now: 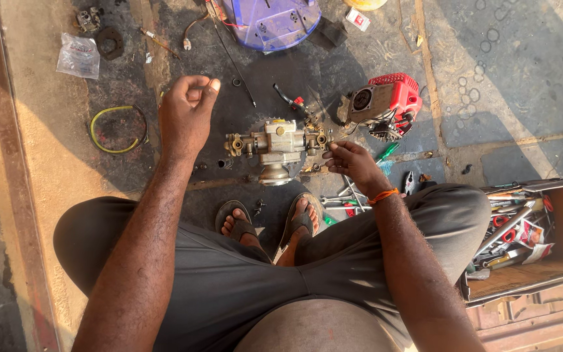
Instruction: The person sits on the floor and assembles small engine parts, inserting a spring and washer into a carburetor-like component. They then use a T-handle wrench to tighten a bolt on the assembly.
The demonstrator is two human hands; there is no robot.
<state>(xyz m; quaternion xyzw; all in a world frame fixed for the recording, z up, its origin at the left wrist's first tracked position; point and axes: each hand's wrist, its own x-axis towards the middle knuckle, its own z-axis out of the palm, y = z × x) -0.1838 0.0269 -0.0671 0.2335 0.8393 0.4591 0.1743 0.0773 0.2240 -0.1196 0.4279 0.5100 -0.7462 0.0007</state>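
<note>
Pump (275, 148) sits on the oily floor (53, 169) straight ahead of me, just beyond my sandalled feet (270, 221), a brass and grey metal block with fittings sticking out to left and right. My right hand (353, 163) is down at its right end, fingertips drawn together and touching the fitting there; whether they pinch some small part I cannot tell. My left hand (187, 114) hovers to the left of the pump and a little farther out, clear of it, fingers curled loosely inward with the thumb meeting them, holding nothing that I can make out.

Just right of the pump and slightly farther off lies a red engine (389, 104) on its side. Spanners (341, 199) lie on the floor near my right wrist, which wears an orange band (383, 194). Far ahead is a blue plastic cover (272, 23). A loop of yellow-green hose (117, 129) lies to the left of my left hand, and beyond it a clear bag (78, 55). At the near right stands an open toolbox (522, 234) crowded with tools.
</note>
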